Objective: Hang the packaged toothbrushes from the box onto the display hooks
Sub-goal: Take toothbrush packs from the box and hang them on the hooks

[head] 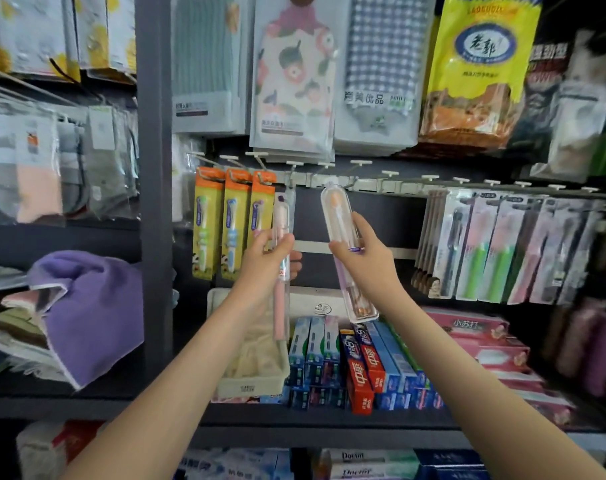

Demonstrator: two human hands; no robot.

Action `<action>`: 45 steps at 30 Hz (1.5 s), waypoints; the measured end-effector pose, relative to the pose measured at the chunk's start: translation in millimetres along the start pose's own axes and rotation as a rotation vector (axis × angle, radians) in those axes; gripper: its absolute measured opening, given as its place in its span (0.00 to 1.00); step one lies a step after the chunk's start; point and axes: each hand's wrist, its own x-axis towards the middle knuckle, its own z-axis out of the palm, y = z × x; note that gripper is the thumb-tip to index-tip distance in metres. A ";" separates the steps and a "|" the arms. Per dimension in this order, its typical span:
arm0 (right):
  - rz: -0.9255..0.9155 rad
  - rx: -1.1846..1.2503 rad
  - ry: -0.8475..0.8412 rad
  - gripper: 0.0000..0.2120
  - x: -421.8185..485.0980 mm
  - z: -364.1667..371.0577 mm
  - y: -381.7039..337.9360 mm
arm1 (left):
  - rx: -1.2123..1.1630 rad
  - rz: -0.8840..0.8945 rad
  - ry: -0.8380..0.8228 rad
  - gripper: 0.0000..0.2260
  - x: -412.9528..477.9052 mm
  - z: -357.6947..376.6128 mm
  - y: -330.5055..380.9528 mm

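A pink toothbrush pack (280, 216) is gripped round its middle by the left hand (268, 259), with fingers and thumb curled about it. It is held upright, its top brought level with the row of hooks (360, 163); whether it is threaded onto one cannot be told. A second, clear toothbrush pack (339, 216) is clasped by the right hand (365, 259). It is tilted, with its top raised close under the bare hooks, and seems not to be on any of them. To the left, three orange-carded toothbrushes (237, 226) are seen hanging, and to the right a dense row of packs (485, 244) is hung. Several hooks between the two groups are bare. Below the hands, the box (247, 386) stands on the shelf just beside the toothpaste cartons (363, 362). Its contents are too blurred to be made out, so it cannot be said whether more packs are left inside. The task is judged to be partly done: two packs are in hand and not yet hung, and bare hooks are left to fill.
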 end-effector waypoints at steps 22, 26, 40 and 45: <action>0.173 -0.202 -0.158 0.37 61.4 55.8 31.5 | -0.123 -0.130 0.043 0.09 -10.3 -37.5 22.2; 0.202 -0.192 -0.162 0.37 72.1 69.5 40.1 | -0.108 -0.114 0.037 0.03 -7.0 -47.1 24.4; -0.006 0.498 -0.381 0.06 23.3 75.8 -13.5 | 0.323 0.052 -0.119 0.07 5.2 -34.9 4.0; 0.017 0.432 -0.306 0.22 36.2 70.0 -20.6 | 0.927 0.322 0.005 0.15 20.7 -33.9 10.0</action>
